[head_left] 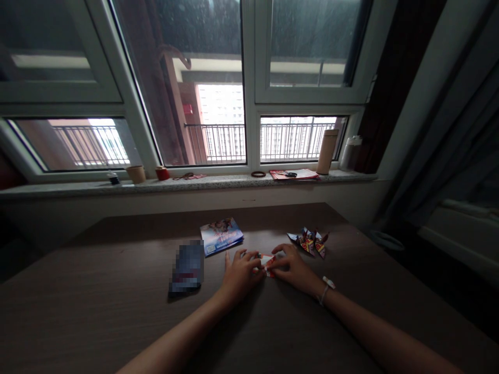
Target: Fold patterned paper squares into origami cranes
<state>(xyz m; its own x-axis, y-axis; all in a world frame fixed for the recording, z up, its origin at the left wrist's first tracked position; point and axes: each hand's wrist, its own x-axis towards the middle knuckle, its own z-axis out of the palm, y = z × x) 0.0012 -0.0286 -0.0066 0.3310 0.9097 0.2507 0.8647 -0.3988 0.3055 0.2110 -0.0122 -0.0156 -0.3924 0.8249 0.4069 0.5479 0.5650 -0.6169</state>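
A small red and white piece of folded paper (pixel 268 262) lies on the brown table (pixel 117 322) between my hands. On its left side, my left hand (pixel 242 272) presses its fingertips on the paper, with the thumb hidden. My right hand (pixel 292 267) has its thumb and forefinger closed on the paper's right part. To the right, beyond my right hand, sit several colourful folded paper pieces (pixel 310 241). A blue printed booklet (pixel 221 235) lies beyond my left hand.
Left of my left hand is a dark blurred object (pixel 187 267). The windowsill (pixel 226 181) behind the table bears a tan bottle (pixel 327 150), a clear bottle (pixel 351 152), red papers with scissors (pixel 294 174), a dark ring (pixel 258 174), a brown cup (pixel 136 174) and a red roll (pixel 162 173).
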